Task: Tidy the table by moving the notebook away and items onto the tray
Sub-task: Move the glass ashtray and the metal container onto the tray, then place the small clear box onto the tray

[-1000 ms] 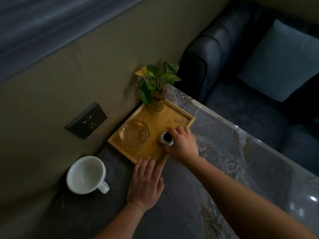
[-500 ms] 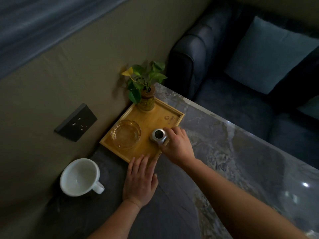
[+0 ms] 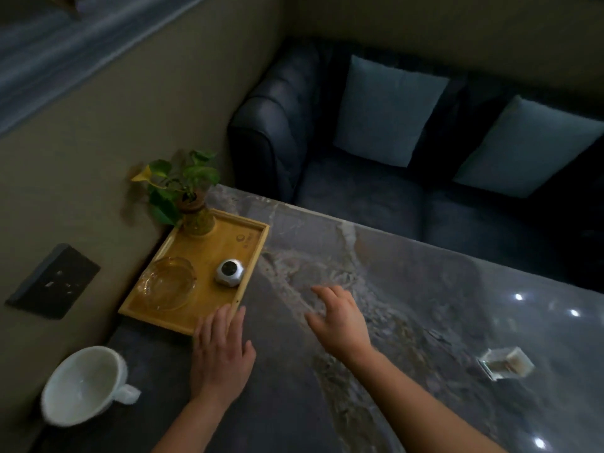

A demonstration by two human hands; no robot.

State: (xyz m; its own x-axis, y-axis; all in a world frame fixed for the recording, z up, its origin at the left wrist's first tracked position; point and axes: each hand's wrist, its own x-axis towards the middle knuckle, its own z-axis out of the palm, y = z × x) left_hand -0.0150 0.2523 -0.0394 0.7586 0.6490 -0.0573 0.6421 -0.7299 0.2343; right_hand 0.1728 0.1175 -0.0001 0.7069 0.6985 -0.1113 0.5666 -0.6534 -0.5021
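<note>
Tray mark: a small round logo with a short line of characters beside it is seen printed on the wooden tray [image 3: 225, 253], toward its 1 o'clock corner; it is too small and blurred to be read.
Wall plate: pale marks are seen on the dark wall plate [image 3: 54, 282]; none can be read.
Readable text: none.

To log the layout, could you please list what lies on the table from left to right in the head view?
White mug → glass ashtray → small silver pot → right hand → small clear box.
</note>
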